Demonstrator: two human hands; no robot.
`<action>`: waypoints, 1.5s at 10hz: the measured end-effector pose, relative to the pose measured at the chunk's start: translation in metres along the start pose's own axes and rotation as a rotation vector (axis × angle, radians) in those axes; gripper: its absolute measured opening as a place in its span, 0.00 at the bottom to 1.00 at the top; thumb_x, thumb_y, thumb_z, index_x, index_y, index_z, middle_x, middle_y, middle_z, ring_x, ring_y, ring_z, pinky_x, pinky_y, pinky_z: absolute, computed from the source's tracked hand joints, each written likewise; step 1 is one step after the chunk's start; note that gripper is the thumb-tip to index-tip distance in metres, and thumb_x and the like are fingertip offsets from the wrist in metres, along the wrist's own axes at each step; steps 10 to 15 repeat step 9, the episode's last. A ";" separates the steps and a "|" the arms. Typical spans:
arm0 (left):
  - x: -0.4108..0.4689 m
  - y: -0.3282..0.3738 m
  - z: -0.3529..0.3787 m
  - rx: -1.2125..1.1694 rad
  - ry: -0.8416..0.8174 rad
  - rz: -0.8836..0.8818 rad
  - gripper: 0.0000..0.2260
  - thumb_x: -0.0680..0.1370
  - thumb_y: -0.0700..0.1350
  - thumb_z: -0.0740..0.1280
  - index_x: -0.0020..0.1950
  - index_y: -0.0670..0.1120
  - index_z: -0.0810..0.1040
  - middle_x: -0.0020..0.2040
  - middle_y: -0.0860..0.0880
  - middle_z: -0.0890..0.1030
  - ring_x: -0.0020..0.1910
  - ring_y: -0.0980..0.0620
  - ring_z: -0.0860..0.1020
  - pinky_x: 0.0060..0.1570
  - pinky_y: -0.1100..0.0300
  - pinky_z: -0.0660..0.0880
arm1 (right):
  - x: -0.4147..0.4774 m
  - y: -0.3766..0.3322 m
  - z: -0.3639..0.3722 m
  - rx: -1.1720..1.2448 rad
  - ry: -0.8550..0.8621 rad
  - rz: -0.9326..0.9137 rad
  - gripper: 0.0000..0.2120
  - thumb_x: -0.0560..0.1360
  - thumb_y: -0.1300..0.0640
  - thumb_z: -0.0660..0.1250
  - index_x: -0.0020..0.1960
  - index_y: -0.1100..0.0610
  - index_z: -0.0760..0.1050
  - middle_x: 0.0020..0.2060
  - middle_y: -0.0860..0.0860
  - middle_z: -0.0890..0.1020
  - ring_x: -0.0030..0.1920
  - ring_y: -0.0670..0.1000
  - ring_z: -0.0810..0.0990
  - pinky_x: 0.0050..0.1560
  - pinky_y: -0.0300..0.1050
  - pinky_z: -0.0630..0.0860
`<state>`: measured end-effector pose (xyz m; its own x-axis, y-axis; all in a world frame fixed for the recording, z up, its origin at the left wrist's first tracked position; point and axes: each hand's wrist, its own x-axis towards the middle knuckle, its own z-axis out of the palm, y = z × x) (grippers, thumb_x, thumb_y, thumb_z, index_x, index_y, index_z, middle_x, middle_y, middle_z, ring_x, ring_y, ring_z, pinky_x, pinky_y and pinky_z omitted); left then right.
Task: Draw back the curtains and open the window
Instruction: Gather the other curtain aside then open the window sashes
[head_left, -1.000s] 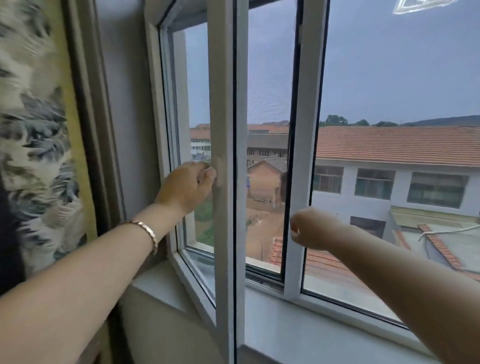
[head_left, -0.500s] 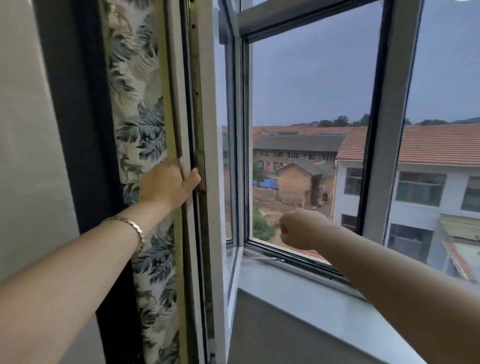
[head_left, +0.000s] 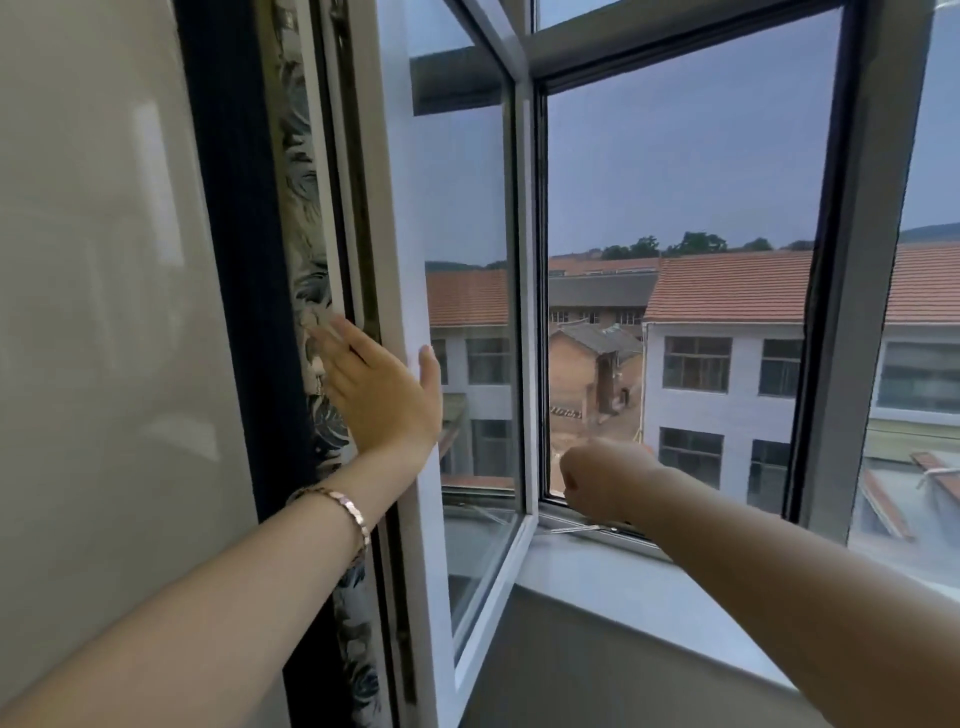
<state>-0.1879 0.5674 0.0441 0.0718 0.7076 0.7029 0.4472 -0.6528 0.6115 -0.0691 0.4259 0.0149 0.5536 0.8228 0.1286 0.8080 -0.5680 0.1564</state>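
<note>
2 hands: left hand spread flat by the swung-in sash, right hand fisted, holding nothing visible; curtain mostly hidden.

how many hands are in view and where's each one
2. The left hand is open, flat against the edge of the swung-in window sash, a bracelet on its wrist. The right hand is a closed fist, low by the bottom of the window opening.

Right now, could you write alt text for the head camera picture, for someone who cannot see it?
A white window sash stands swung inward, wide open, with the left hand flat and open against its edge. The right hand, a fist, reaches toward the sill. A leaf-patterned curtain hangs at the far left; red-roofed buildings lie outside.
</note>
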 end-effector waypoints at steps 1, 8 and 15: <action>-0.002 0.000 0.011 0.133 -0.036 0.038 0.44 0.76 0.57 0.63 0.76 0.34 0.39 0.78 0.34 0.45 0.78 0.38 0.48 0.74 0.44 0.53 | 0.010 -0.007 -0.003 0.005 0.024 -0.007 0.12 0.77 0.59 0.58 0.56 0.59 0.76 0.54 0.55 0.81 0.47 0.56 0.78 0.42 0.43 0.72; -0.049 0.057 0.015 0.422 -0.703 0.614 0.18 0.79 0.38 0.57 0.69 0.43 0.67 0.68 0.42 0.71 0.62 0.43 0.72 0.60 0.52 0.72 | -0.070 0.048 0.002 0.042 0.043 0.043 0.13 0.77 0.58 0.58 0.55 0.60 0.79 0.53 0.55 0.82 0.52 0.57 0.81 0.51 0.48 0.79; -0.070 0.088 0.026 0.438 -0.896 0.567 0.07 0.79 0.44 0.58 0.48 0.44 0.75 0.48 0.46 0.79 0.42 0.47 0.76 0.39 0.57 0.73 | -0.098 0.076 0.008 0.068 -0.068 0.103 0.14 0.77 0.57 0.59 0.58 0.58 0.79 0.56 0.56 0.81 0.55 0.57 0.80 0.53 0.47 0.77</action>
